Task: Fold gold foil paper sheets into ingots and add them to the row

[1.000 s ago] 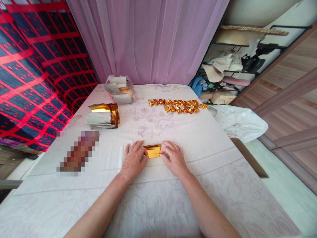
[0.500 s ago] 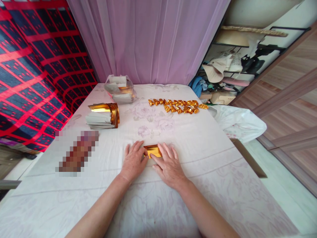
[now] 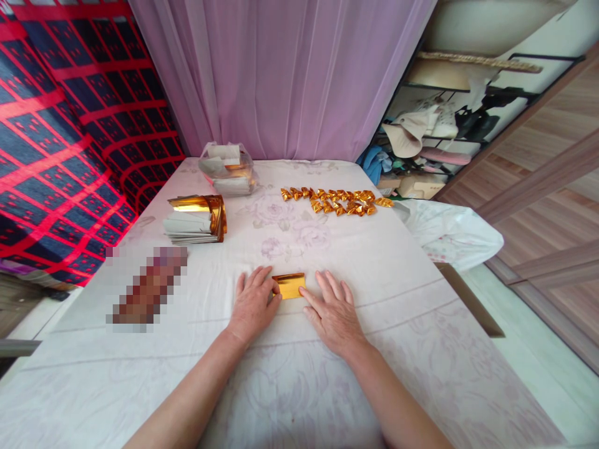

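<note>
Left hand: the left hand (image 3: 253, 303) lies palm down on the table (image 3: 299, 386), fingers loosely together, its thumb and forefinger pressing the left end of the foil (image 3: 289, 285).
Right hand: the right hand (image 3: 333, 308) lies flat, fingers spread, thumb tip just at the foil's lower right corner; it grips nothing.
Foil: a small gold rectangle, flat on the cloth between the two hands.
Stack: a stack (image 3: 194, 219) of gold and white sheets sits well off to the far left.
Bag: a clear bag (image 3: 227, 168) of sheets stands beyond the stack.
Folded pieces: a row of gold folded pieces (image 3: 335, 200) lies at the far side.
</note>
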`<state>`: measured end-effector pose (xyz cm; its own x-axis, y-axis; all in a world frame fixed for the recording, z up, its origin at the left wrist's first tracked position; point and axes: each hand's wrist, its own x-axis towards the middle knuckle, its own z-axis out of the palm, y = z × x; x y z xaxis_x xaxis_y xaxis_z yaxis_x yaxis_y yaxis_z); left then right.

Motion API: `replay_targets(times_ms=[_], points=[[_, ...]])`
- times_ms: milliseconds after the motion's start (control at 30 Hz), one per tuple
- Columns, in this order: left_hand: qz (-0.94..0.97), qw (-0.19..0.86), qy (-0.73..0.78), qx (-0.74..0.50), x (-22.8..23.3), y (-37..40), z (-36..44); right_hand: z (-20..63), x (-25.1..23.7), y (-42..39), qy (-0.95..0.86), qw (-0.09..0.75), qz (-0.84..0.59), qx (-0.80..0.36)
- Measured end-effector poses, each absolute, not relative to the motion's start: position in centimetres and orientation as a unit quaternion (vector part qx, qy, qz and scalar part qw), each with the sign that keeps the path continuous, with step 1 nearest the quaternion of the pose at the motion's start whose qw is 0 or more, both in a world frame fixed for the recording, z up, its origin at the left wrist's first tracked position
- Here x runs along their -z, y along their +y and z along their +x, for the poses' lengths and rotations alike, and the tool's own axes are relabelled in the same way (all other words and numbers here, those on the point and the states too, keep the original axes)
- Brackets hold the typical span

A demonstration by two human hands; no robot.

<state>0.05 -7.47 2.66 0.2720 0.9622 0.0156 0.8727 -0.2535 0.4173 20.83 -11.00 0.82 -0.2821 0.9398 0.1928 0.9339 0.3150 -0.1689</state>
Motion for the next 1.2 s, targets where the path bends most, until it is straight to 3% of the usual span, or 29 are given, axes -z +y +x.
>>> replay_targets(times_ms=[300,1200], points=[[0.779,0.158,0.591,-0.136,-2.6,-7.5,0.1,19.3,-1.4,-11.4,-0.839,0.128,-0.528,-0.036],[0.784,0.193,0.582,-0.101,-3.3,-7.0,-0.5,21.8,-0.7,-11.4,-0.812,0.156,-0.562,-0.017]])
